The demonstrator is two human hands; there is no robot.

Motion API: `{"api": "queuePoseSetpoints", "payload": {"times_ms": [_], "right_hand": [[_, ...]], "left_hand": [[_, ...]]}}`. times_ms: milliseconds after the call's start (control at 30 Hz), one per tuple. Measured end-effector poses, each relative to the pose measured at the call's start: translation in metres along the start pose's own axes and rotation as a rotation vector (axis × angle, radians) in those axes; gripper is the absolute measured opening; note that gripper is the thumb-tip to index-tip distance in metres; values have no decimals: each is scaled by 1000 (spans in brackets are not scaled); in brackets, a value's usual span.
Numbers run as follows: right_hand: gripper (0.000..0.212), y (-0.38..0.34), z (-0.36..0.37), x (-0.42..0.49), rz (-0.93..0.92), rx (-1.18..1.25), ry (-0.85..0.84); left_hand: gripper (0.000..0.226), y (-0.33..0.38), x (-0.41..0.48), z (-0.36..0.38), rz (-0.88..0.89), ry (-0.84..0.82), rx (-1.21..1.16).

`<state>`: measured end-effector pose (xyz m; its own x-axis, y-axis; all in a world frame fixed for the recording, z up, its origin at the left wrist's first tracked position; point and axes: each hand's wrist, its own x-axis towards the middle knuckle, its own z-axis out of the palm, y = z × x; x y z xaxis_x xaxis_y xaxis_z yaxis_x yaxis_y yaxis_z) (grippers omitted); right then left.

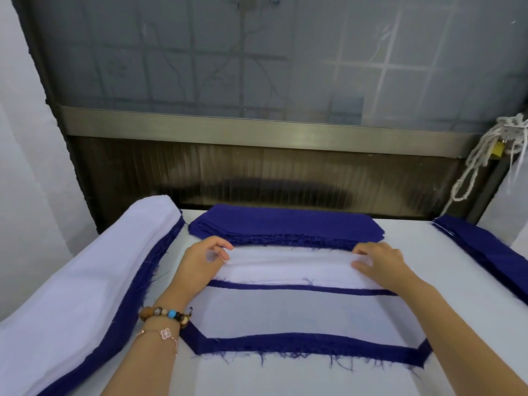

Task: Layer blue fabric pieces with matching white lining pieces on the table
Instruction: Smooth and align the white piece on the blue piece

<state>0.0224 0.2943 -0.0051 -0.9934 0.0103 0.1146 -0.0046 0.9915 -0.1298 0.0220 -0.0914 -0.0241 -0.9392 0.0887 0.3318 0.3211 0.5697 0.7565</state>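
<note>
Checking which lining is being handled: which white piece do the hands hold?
The farther white lining piece, pinched at its ends by the left hand and right hand; the nearer white piece lies flat, ungripped, on blue fabric.

Ahead, a frosted window, faint grid bars behind it. Below, a metal rail, then a dark ribbed panel. White wall at left. At right, knotted white rope with a brass padlock. White table in front.

Single head view, forward-down, close over table.
</note>
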Motion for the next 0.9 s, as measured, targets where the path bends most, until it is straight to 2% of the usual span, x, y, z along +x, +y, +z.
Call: {"api": "queuePoseSetpoints", "payload": {"times_ms": [100, 200, 367, 500, 633, 767, 833, 900], "right_hand": [[33, 27, -1, -12, 217, 24, 35], [46, 36, 4, -24, 342, 110, 83], [45, 32, 0, -31, 351, 209, 219], [46, 21, -8, -32, 341, 431, 285], [43, 16, -15, -33, 366, 653, 292], [58, 22, -24, -34, 448, 833, 298], [60, 29, -29, -37, 469, 1015, 268], [61, 42, -35, -43, 460, 1159, 152]], "left_hand": [[26, -1, 2, 1, -10, 11, 21], [17, -1, 3, 2, -61, 75, 40], [13, -4, 4, 2, -72, 205, 135], [28, -5, 5, -2, -102, 253, 187], [18, 1, 6, -7, -163, 273, 72], [27, 12, 6, -18, -279, 294, -135], [20, 15, 4, -28, -327, 243, -264], [15, 14, 3, -42, -367, 139, -361]]}}
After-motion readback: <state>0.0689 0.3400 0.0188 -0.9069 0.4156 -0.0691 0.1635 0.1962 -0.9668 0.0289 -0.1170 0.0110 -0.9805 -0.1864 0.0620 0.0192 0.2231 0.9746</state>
